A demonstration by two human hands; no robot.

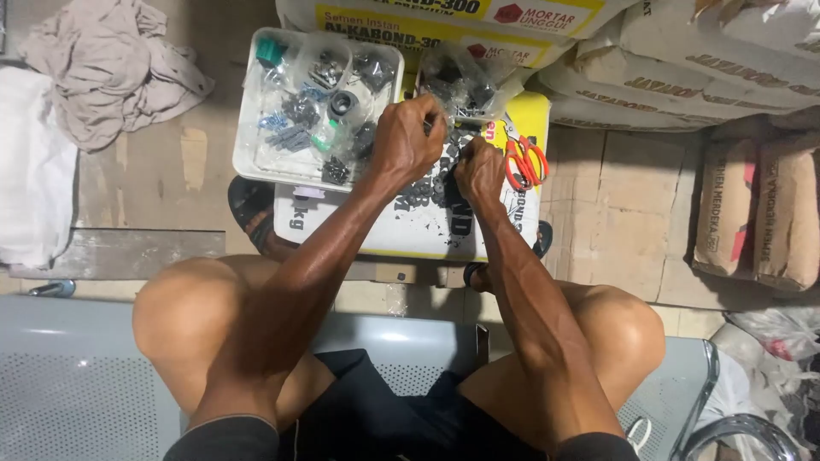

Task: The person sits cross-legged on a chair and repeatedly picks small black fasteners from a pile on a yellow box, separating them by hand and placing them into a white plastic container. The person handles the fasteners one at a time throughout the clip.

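Left hand (408, 137) and right hand (480, 169) among small dark parts (427, 192); red scissors (523, 162) beside

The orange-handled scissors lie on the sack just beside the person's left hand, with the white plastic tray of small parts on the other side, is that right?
Not quite. In the head view the orange-handled scissors lie beside the person's right hand, not the left hand. The white plastic tray of small parts does sit on the other side.

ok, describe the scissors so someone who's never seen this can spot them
Start at the white and yellow sack lying flat before the person's knees. On its yellow far corner, just beside the right hand, lie the scissors. Their orange-red handles are the only bright red thing among the dark small parts.
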